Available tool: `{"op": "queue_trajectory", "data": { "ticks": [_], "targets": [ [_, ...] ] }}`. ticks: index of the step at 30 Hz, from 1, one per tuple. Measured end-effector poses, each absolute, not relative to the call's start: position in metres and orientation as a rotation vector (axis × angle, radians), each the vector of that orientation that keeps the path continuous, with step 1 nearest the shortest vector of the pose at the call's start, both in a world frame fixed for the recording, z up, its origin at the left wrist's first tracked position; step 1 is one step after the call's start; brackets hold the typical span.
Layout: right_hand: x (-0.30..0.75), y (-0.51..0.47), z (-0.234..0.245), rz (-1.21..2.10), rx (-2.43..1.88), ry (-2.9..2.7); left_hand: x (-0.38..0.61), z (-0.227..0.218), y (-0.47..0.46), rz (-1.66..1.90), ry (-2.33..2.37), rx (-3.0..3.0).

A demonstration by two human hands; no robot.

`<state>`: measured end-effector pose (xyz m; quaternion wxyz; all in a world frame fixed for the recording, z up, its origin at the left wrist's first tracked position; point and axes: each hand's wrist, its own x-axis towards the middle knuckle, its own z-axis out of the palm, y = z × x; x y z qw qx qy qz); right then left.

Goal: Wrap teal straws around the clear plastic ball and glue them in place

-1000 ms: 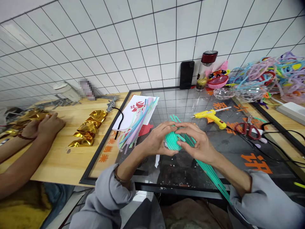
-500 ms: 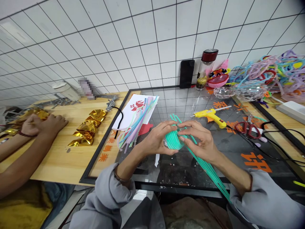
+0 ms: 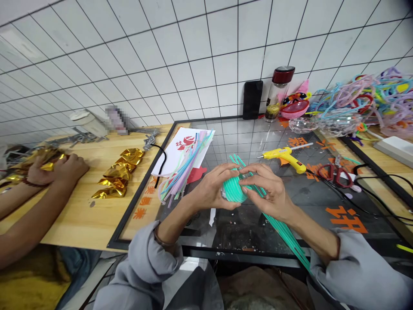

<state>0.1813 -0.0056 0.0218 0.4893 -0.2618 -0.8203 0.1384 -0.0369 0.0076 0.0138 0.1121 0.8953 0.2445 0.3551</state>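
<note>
My left hand [image 3: 217, 186] is curled round a small clear ball [image 3: 233, 189] whose visible side is wrapped in rows of green pipe cleaner. My right hand [image 3: 267, 187] presses its fingertips against the ball's right side, pinching there; the strand between thumb and forefinger is mostly hidden. Loose green pipe cleaners [image 3: 285, 234] lie beneath my right hand and stretch toward my lap. A yellow hot glue gun [image 3: 284, 157] with a glue stick in its back rests just beyond my right hand. Multicoloured pipe cleaners [image 3: 185, 168] lie on white paper [image 3: 169, 150] to the left.
Red-handled scissors [image 3: 337, 174] and black cables lie at the right. A phone [image 3: 252, 100] and a lidded glass bottle [image 3: 278, 92] stand by the tiled wall. Tangled pipe cleaners [image 3: 361, 99] fill the back right. At left, a co-worker's hands [image 3: 61, 170] are near gold foil [image 3: 121, 172].
My right fingers have shifted slightly along the ball's right side, while my left hand keeps its hold. The co-worker's hands have moved a little on the left.
</note>
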Motion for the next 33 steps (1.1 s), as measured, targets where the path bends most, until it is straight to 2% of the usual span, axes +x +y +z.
{"op": "queue_trajectory", "data": {
  "ticks": [33],
  "targets": [
    [0.1826,-0.0072,0.0204,0.342,-0.691,-2.028,-0.0386,0.0117,0.0086,1.038,0.735,2.608]
  ]
}}
